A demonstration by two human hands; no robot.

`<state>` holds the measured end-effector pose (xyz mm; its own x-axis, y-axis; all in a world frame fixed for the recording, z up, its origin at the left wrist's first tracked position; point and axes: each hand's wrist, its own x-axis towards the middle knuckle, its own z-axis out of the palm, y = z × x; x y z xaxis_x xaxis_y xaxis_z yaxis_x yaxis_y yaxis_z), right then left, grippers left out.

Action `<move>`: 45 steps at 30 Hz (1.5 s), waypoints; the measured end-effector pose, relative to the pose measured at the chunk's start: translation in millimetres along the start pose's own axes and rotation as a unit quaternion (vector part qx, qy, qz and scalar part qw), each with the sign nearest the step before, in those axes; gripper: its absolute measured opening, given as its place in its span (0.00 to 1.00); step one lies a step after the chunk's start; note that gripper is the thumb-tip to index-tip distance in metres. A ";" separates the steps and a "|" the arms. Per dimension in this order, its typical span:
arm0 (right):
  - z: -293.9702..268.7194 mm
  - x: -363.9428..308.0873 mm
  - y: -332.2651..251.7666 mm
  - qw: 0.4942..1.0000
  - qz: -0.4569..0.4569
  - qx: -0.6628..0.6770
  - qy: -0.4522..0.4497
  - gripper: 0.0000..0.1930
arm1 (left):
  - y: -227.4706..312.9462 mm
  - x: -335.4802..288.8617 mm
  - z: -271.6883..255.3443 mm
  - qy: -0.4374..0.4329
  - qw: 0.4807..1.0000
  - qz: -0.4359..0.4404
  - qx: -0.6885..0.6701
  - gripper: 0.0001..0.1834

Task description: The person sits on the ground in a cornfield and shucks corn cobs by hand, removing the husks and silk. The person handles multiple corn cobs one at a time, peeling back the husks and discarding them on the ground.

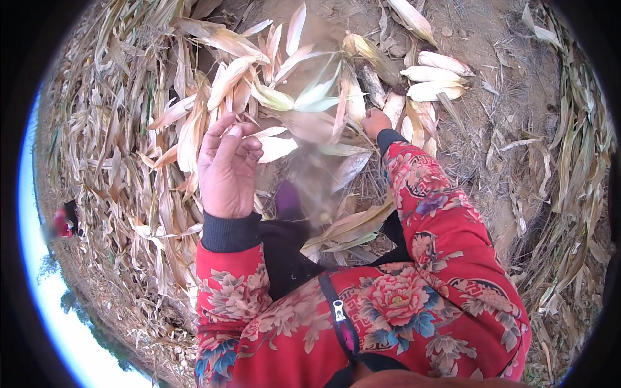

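Note:
My left hand (228, 165) is raised palm-up with its fingers loosely curled and apart, and nothing shows in it. It hovers beside a heap of pale, dry corn husks (226, 84). Further right, my right hand (377, 121) is closed low among the corn, against the ears and stalk ends. Its grip is partly hidden, so what it holds cannot be made out. Just beyond it lie a husk-covered ear of corn (374, 57) and a dark, mottled ear (370, 84). Greenish-white husk leaves (315, 97) spread between the two hands.
Several pale ears of corn (436, 74) lie on bare soil at the right, with another ear (414, 19) farther off. Dry stalks and leaves (116, 161) cover the ground at the left and along the right edge. Loose husks (356, 226) lie by my legs. A blur crosses the middle.

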<state>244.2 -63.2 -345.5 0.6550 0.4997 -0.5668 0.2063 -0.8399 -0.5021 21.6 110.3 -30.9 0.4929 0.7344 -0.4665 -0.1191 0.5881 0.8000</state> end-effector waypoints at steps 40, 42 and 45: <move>-117.4 -242.5 -186.6 0.878 -0.392 0.031 0.274 0.37 | -30.6 -49.9 50.4 -0.200 0.979 -0.017 -0.042 0.37; -129.8 -271.8 -180.5 0.880 -0.423 0.017 0.217 0.37 | -33.1 -49.1 52.6 -0.202 0.977 -0.005 -0.066 0.35; -159.6 -295.9 -167.7 0.908 -0.391 0.087 0.125 0.29 | -42.9 -42.9 55.0 -0.229 0.973 0.011 -0.029 0.27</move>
<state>131.9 -104.0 10.7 0.5062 0.8469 0.1629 0.5759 -0.1913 -0.7948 52.9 34.9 -24.5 0.8200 0.5274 -0.2225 -0.1762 0.6023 0.7786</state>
